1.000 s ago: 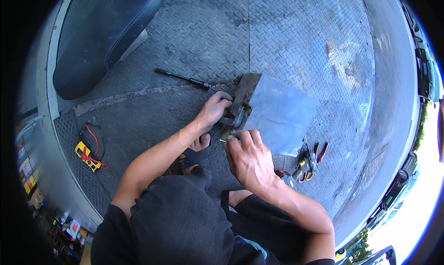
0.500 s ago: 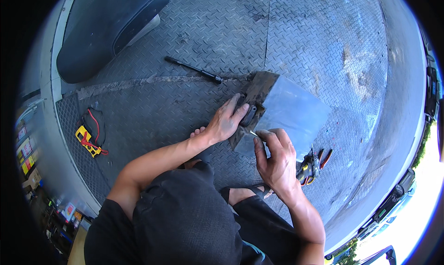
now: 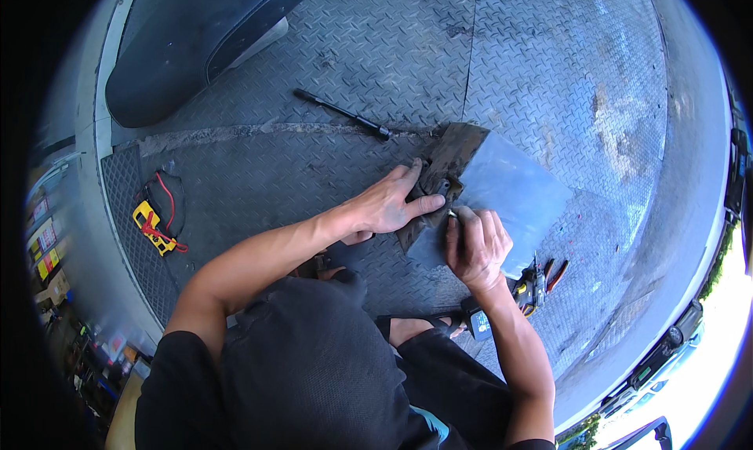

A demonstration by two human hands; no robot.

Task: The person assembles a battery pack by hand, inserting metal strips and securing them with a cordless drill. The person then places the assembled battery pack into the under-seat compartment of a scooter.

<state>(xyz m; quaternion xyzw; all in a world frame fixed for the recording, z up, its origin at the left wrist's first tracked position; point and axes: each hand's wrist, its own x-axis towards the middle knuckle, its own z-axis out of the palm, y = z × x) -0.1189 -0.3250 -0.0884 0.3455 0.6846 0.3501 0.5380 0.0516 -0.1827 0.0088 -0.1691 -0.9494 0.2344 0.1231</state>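
Touching grey box [image 3: 518,191] | left hand [image 3: 386,203], spread | pinching small metal piece [image 3: 452,212] | right hand [image 3: 480,244], narrow

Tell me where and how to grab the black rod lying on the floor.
Grip the black rod around the middle of its slim shaft, coming straight down from above with fingers across its length. It lies flat on the tread-plate floor with both long sides uncovered, so a pinch there should work; the end nearer the grey-topped box looks thicker.
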